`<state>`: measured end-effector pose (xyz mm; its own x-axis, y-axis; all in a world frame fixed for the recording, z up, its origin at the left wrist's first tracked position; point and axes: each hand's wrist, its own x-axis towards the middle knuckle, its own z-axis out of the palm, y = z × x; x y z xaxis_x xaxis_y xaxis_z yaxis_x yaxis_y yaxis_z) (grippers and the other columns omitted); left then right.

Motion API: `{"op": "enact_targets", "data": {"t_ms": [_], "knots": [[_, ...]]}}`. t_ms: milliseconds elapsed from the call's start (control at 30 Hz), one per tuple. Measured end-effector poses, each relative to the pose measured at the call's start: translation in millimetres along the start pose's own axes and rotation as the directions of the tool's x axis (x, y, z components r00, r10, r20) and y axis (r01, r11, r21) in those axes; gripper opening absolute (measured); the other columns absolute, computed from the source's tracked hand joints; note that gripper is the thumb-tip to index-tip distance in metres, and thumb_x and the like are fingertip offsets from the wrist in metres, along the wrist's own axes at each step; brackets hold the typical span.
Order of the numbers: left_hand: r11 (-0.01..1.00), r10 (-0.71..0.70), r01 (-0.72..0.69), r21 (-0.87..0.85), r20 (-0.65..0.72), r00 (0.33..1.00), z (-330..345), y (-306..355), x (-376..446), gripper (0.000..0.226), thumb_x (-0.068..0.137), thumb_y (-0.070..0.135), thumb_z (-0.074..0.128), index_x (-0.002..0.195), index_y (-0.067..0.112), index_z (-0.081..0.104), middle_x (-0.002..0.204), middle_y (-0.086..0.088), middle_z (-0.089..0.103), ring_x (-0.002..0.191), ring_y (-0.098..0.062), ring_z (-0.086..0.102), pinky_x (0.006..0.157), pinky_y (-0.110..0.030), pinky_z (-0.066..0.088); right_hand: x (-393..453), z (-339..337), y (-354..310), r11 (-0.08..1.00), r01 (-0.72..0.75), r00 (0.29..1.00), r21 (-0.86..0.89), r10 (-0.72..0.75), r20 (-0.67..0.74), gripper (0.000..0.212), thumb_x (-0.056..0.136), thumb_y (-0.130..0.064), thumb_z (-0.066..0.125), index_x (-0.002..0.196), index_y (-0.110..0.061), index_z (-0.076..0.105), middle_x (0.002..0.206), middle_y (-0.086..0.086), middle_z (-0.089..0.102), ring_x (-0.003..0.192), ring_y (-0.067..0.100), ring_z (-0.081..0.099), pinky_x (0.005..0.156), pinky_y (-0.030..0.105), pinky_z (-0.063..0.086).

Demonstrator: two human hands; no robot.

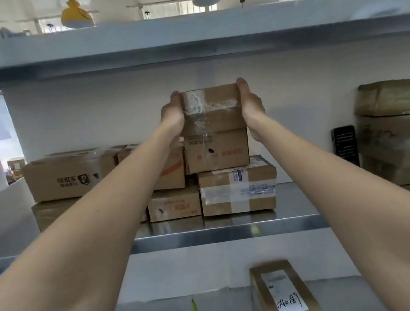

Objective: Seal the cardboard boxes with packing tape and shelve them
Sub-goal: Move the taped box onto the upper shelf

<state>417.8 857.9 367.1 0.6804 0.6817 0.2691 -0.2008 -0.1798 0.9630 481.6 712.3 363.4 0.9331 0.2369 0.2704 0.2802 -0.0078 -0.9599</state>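
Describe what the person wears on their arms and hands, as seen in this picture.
Nothing shows on them. Both forearms are bare, with no sleeves reaching into view. The left hand and right hand have no gloves, and no watch, bracelet or ring can be seen. The far sides of the fingers are hidden.

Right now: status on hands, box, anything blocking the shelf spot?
Left hand and right hand grip the taped box by its sides. Box sits atop the stacked box on the shelf. Nothing in the way.
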Motion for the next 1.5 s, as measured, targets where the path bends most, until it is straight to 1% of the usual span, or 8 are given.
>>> {"op": "enact_targets", "data": {"t_ms": [133,500,700,967,1100,1200,1333,1500], "knots": [[0.998,0.032,-0.035,-0.055,-0.041,0.999,6.1,-7.5,-6.8,0.051,0.102,0.051,0.028,0.12,0.012,0.054,0.103,-0.007,0.064,0.101,-0.027,0.062,0.097,-0.041,0.05,-1.0,-0.7,3.2,0.999,0.026,1.0,0.019,-0.026,-0.006,0.063,0.095,-0.067,0.03,0.128,-0.017,0.048,0.108,0.001,0.052,0.092,0.02,0.048,0.083,0.033,0.037],[0.992,-0.006,0.009,-0.129,0.024,1.0,6.9,-18.5,-22.3,0.084,0.073,0.085,0.03,0.135,0.03,0.042,0.131,-0.002,0.057,0.117,-0.027,0.056,0.103,-0.051,0.042,-9.3,-9.2,15.2,0.997,0.011,0.997,0.076,-0.005,-0.074,0.052,0.091,-0.071,0.034,0.106,-0.022,0.041,0.092,-0.004,0.046,0.095,0.021,0.046,0.087,0.036,0.039],[0.99,-0.028,0.041,-0.139,0.093,0.995,17.5,-24.9,-12.3,0.095,0.055,0.09,0.035,0.129,0.032,0.052,0.128,0.0,0.06,0.118,-0.026,0.055,0.105,-0.053,0.039,-7.8,-21.7,15.7,0.997,-0.003,0.997,0.084,0.009,-0.08,0.056,0.087,-0.076,0.034,0.109,-0.026,0.042,0.112,-0.001,0.051,0.104,0.022,0.05,0.098,0.041,0.043],[0.978,-0.004,0.018,-0.206,0.067,0.998,13.5,-22.6,-16.3,0.087,0.074,0.081,0.035,0.143,0.028,0.039,0.141,-0.002,0.051,0.127,-0.026,0.05,0.109,-0.052,0.037,-14.7,-21.4,22.1,0.988,0.002,0.999,0.153,0.006,-0.052,0.077,0.084,-0.079,0.035,0.139,-0.026,0.04,0.136,-0.001,0.051,0.124,0.023,0.049,0.105,0.045,0.04],[0.914,0.278,-0.319,-0.252,-0.186,0.943,9.8,-40.8,-66.7,0.064,0.097,0.05,0.039,0.151,0.019,0.022,0.156,-0.002,0.028,0.142,-0.019,0.029,0.117,-0.04,0.027,-32.1,-26.8,36.4,0.956,0.136,0.974,0.261,-0.081,-0.209,0.07,0.094,-0.061,0.042,0.151,-0.024,0.025,0.153,-0.001,0.034,0.139,0.019,0.034,0.107,0.027,0.032],[0.791,0.472,-0.585,-0.179,-0.429,0.77,5.9,-87.2,-128.3,0.036,0.096,0.023,0.043,0.13,0.012,0.04,0.126,-0.007,0.044,0.113,-0.012,0.046,0.1,-0.026,0.039,-62.4,-30.0,67.2,0.898,0.349,0.863,0.267,-0.196,-0.466,0.052,0.097,-0.043,0.051,0.139,-0.015,0.038,0.139,0.004,0.047,0.125,0.015,0.047,0.094,0.017,0.042],[0.848,0.498,-0.52,-0.103,-0.185,0.847,14.7,-191.5,-189.0,0.015,0.093,0.019,0.04,0.103,0.01,0.044,0.094,0.002,0.042,0.084,-0.005,0.043,0.08,-0.022,0.039,-109.3,-31.2,144.6,0.884,0.467,0.675,0.029,-0.335,-0.658,0.016,0.093,-0.025,0.056,0.102,-0.012,0.052,0.097,0.008,0.053,0.083,0.014,0.05,0.08,0.029,0.046],[0.927,0.326,-0.342,0.151,0.124,0.937,32.7,-292.7,-204.0,0.009,0.095,0.018,0.041,0.098,0.015,0.049,0.101,-0.003,0.046,0.09,-0.015,0.047,0.083,-0.033,0.043,-175.2,-32.3,271.2,0.984,0.178,0.789,-0.023,-0.157,-0.595,0.017,0.097,-0.018,0.054,0.081,-0.015,0.05,0.077,-0.004,0.051,0.068,0.003,0.044,0.068,0.021,0.039]]}}
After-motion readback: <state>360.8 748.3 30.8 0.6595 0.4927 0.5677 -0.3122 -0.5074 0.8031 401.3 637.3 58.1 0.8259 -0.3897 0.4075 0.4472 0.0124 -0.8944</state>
